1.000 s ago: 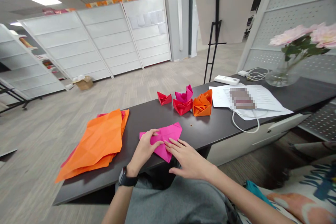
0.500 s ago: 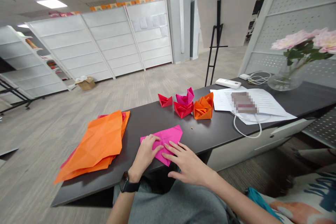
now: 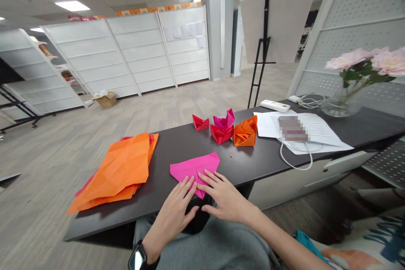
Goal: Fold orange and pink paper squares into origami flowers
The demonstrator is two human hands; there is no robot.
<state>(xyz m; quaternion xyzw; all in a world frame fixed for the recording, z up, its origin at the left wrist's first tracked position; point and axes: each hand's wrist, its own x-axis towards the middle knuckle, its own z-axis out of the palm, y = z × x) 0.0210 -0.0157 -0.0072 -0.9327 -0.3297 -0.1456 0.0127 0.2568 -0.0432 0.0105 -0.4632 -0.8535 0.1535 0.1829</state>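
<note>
A folded pink paper sheet (image 3: 196,167) lies flat on the dark table (image 3: 177,143) near its front edge. My left hand (image 3: 173,212) is flat with fingers stretched out, its fingertips resting on the sheet's near corner. My right hand (image 3: 225,196) is also flat and spread, fingertips pressing the sheet's near right part. Neither hand holds anything. A black watch (image 3: 137,258) is on my left wrist.
A stack of orange and pink sheets (image 3: 120,171) lies to the left, hanging over the table edge. Several folded paper shapes, red, pink and orange (image 3: 229,128), stand farther back. White papers (image 3: 303,128), a cable (image 3: 295,160), a remote (image 3: 274,106) and a flower vase (image 3: 343,103) are at right.
My left hand slid back toward me off the middle of the pink sheet and flattened out. My right hand stayed pressing the sheet. The camera tilted down slightly.
</note>
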